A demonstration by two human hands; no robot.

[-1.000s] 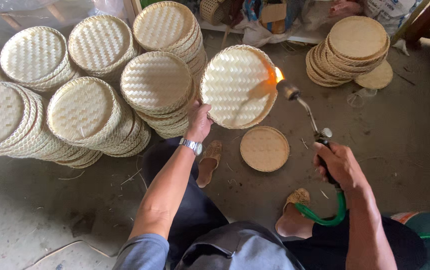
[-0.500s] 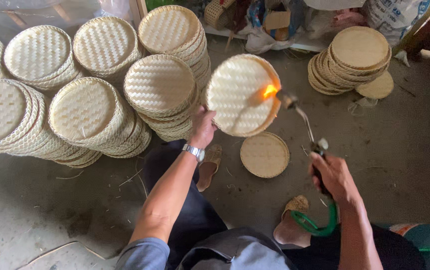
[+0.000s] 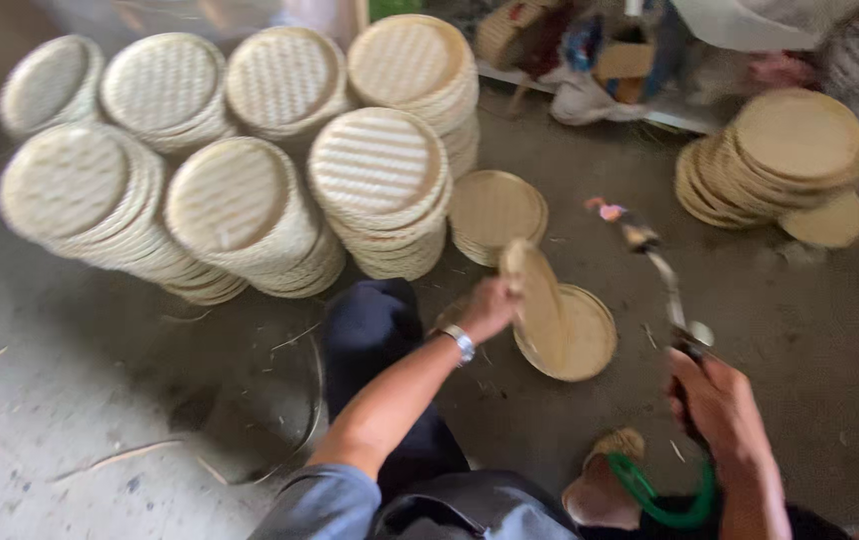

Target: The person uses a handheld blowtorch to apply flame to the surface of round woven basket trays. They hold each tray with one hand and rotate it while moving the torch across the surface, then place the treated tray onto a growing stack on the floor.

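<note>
Soft, even daylight with faint shadows on the floor; motion blur smears the whole frame, edges worst.

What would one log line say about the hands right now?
left hand: holds woven tray edge-on | right hand: grips gas torch | flat tray beneath

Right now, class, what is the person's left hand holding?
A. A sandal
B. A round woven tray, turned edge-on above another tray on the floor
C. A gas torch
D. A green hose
B: the left hand grips a round woven tray tilted nearly edge-on over a flat tray on the floor, while the right hand holds the torch.
</note>
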